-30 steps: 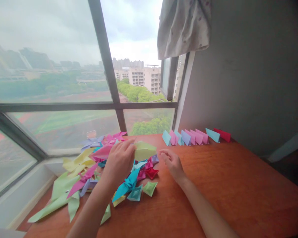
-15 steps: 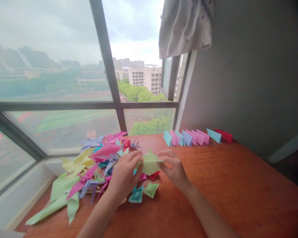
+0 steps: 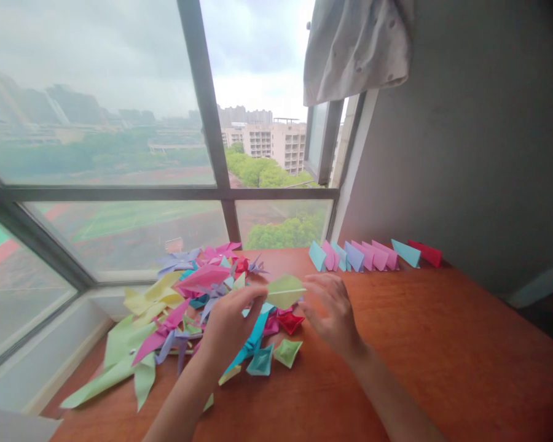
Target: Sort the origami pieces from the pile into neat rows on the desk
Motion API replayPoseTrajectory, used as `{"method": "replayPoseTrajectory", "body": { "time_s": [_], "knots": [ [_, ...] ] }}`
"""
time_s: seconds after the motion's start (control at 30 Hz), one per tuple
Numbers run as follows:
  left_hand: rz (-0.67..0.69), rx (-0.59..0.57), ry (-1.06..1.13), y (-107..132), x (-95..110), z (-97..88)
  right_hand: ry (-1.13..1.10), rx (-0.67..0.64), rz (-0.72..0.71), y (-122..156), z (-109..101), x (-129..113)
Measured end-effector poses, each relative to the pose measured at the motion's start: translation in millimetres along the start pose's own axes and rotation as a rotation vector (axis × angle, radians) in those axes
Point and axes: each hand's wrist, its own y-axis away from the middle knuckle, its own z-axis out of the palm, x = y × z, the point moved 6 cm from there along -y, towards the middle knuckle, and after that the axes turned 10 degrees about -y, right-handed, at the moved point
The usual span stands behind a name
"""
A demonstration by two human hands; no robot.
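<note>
Both hands hold one light green folded paper piece (image 3: 284,291) in the air above a wooden table (image 3: 442,362). My left hand (image 3: 233,322) pinches its left end with closed fingers. My right hand (image 3: 334,313) grips its right end, fingers curled. Under and left of the hands lies a heap of coloured folded paper shapes (image 3: 198,307), pink, yellow, purple, teal and green. A small teal paper boat (image 3: 260,362) and a small green one (image 3: 287,352) sit at the heap's near edge, with a red piece (image 3: 290,321) just below the held paper.
A row of folded pink, blue and red paper pieces (image 3: 373,255) stands along the table's far edge by the grey wall (image 3: 465,135). A large window (image 3: 120,153) with a dark frame runs behind and to the left. A curtain (image 3: 357,46) hangs at top.
My left hand lifted the green piece off the heap and brought it toward me; my right hand closed on its other end. The view has shifted slightly.
</note>
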Motion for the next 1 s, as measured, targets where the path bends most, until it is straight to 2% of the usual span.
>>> {"method": "replayPoseTrajectory", "body": {
  "time_s": [0.13, 0.3, 0.43, 0.67, 1.0],
  "knots": [
    [0.181, -0.107, -0.081, 5.8, 22.3, 12.8, 0.071, -0.084, -0.087, 6.5, 13.4, -14.2],
    [0.223, -0.2, -0.03, 8.5, 32.3, 19.9, 0.064, -0.189, -0.112, 9.0, 26.6, -22.6],
    [0.15, -0.162, 0.032, 3.8, 23.2, 12.2, 0.045, -0.207, -0.104, 6.5, 21.7, -13.5],
    [-0.019, -0.043, 0.14, -8.8, -14.1, -11.4, 0.05, -0.104, -0.041, 1.6, 2.9, 9.9],
    [-0.245, -0.101, 0.481, -4.6, -36.1, -3.5, -0.082, -0.092, 0.041, -1.5, 4.4, 13.4]
  ]
}}
